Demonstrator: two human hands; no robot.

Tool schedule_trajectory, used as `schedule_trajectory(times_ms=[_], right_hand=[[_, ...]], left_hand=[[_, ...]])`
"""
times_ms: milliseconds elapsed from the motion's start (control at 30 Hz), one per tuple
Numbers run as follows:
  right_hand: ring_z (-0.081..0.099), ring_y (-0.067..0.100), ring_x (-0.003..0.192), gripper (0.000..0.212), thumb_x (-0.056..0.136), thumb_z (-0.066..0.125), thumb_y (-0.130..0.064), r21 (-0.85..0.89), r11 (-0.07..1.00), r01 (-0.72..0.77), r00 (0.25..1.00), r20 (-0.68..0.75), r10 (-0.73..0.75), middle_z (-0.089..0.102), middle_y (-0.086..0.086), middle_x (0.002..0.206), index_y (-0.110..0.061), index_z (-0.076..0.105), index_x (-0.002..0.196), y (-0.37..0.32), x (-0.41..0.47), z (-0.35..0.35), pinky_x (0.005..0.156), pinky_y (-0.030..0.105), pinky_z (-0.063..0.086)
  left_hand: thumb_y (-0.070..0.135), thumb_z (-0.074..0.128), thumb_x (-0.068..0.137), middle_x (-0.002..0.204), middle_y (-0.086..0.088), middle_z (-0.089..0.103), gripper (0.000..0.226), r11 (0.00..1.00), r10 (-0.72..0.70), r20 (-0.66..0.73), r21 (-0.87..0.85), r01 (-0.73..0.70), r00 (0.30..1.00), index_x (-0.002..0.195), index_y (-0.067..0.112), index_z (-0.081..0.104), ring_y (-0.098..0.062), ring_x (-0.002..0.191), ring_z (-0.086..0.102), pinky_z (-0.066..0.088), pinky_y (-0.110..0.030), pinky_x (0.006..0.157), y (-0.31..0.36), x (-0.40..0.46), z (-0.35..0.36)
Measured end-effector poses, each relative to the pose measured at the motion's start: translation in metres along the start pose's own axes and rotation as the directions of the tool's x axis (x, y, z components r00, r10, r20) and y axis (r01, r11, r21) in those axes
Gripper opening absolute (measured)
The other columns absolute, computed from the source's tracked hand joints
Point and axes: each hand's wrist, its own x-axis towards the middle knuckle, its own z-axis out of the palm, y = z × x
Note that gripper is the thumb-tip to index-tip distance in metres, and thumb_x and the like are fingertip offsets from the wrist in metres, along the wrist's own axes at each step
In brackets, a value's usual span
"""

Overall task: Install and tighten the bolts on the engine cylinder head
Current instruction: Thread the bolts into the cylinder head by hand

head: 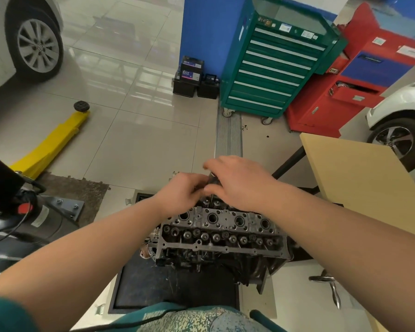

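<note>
The engine cylinder head (222,232) sits on a stand in front of me, its grey top full of round bores and valve springs. Both hands meet over its far edge. My right hand (237,182) curls over a dark upright tool (212,182), gripping it from above. My left hand (181,191) pinches the same tool's lower part with bent fingers. The tool's tip and the bolt under it are hidden by my hands.
A wooden table (359,178) stands to the right, a yellow lift arm (55,142) and a dark machine (15,207) to the left. Farther back are a green tool cabinet (276,65), a red cabinet (350,87), batteries (192,77) and two car wheels.
</note>
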Motion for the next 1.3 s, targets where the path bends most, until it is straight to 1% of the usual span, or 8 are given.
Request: schedule_trajectory(times_ms=[167,333,500,567,633,733,800,1300], right_hand=[[0.064,0.031,0.087,0.026,0.102,0.061,-0.037,-0.036,0.999,-0.021,0.999,-0.027,0.020,0.066,0.006,0.094,-0.018,0.043,0.100,-0.009,0.001,0.006,0.062,0.039,0.041],[0.064,0.031,0.077,0.030,0.107,0.051,-0.041,-0.074,0.993,-0.090,0.994,-0.066,0.085,0.066,0.006,0.084,-0.020,0.035,0.094,-0.015,0.007,0.013,0.050,0.034,0.027],[0.064,0.027,0.078,0.024,0.108,0.046,-0.040,0.024,0.999,-0.047,0.977,-0.206,0.050,0.065,0.003,0.087,-0.017,0.053,0.105,-0.012,0.007,-0.009,0.063,0.042,0.054],[0.064,0.026,0.078,0.023,0.106,0.050,-0.038,0.093,0.995,-0.024,0.940,-0.335,0.055,0.067,0.003,0.089,-0.017,0.059,0.109,-0.013,0.014,-0.024,0.066,0.040,0.054],[0.064,0.028,0.086,0.022,0.104,0.056,-0.035,0.194,0.981,-0.022,0.935,-0.343,0.088,0.071,0.006,0.097,-0.018,0.063,0.116,-0.019,0.019,-0.033,0.069,0.037,0.049],[0.066,0.029,0.095,0.024,0.104,0.058,-0.033,0.255,0.966,-0.031,0.961,-0.257,0.099,0.073,0.007,0.107,-0.019,0.062,0.123,-0.032,0.024,-0.029,0.077,0.040,0.054],[0.066,0.030,0.097,0.025,0.104,0.059,-0.032,0.274,0.961,-0.043,0.972,-0.209,0.103,0.072,0.008,0.110,-0.019,0.062,0.125,-0.040,0.027,-0.020,0.079,0.041,0.055],[0.065,0.030,0.097,0.023,0.104,0.057,-0.032,0.245,0.969,-0.032,0.974,-0.209,0.085,0.072,0.006,0.111,-0.022,0.062,0.124,-0.054,0.043,-0.011,0.071,0.037,0.048]], left_hand=[[0.044,0.075,0.095,0.100,0.012,0.076,0.017,1.000,-0.002,0.144,-0.021,0.005,0.990,0.108,0.037,0.067,0.002,0.091,0.069,0.056,-0.021,0.085,-0.004,0.004,-0.010],[0.036,0.072,0.087,0.063,0.010,0.062,0.028,0.998,-0.061,-0.083,-0.022,0.059,0.995,0.073,0.045,0.049,-0.003,0.057,0.056,0.040,-0.025,0.057,-0.001,0.000,0.009],[0.043,0.065,0.092,0.077,-0.001,0.075,0.008,0.996,-0.030,-0.051,-0.083,0.026,0.998,0.092,0.037,0.070,-0.018,0.070,0.072,0.060,-0.038,0.069,0.019,0.003,-0.013],[0.046,0.069,0.092,0.074,0.012,0.071,0.010,0.994,-0.006,-0.074,-0.113,-0.002,0.997,0.085,0.053,0.067,-0.005,0.062,0.065,0.053,-0.016,0.063,0.024,0.007,-0.038],[0.039,0.076,0.094,0.069,0.012,0.067,0.024,0.998,0.014,-0.047,-0.059,-0.017,0.999,0.081,0.055,0.066,-0.004,0.058,0.058,0.046,-0.013,0.061,0.022,0.006,-0.061],[0.028,0.079,0.094,0.084,-0.010,0.075,0.005,0.997,-0.072,0.004,-0.025,0.072,0.997,0.094,0.024,0.076,-0.029,0.080,0.071,0.059,-0.048,0.084,0.007,-0.004,-0.075],[0.026,0.079,0.094,0.089,-0.019,0.075,0.018,0.994,-0.105,0.010,0.008,0.105,0.994,0.097,0.009,0.075,-0.039,0.087,0.071,0.056,-0.057,0.087,0.000,-0.011,-0.073],[0.023,0.079,0.094,0.094,-0.024,0.074,0.016,0.990,-0.106,-0.042,-0.101,0.102,0.993,0.102,0.010,0.076,-0.041,0.091,0.070,0.055,-0.056,0.088,-0.016,-0.026,-0.071]])
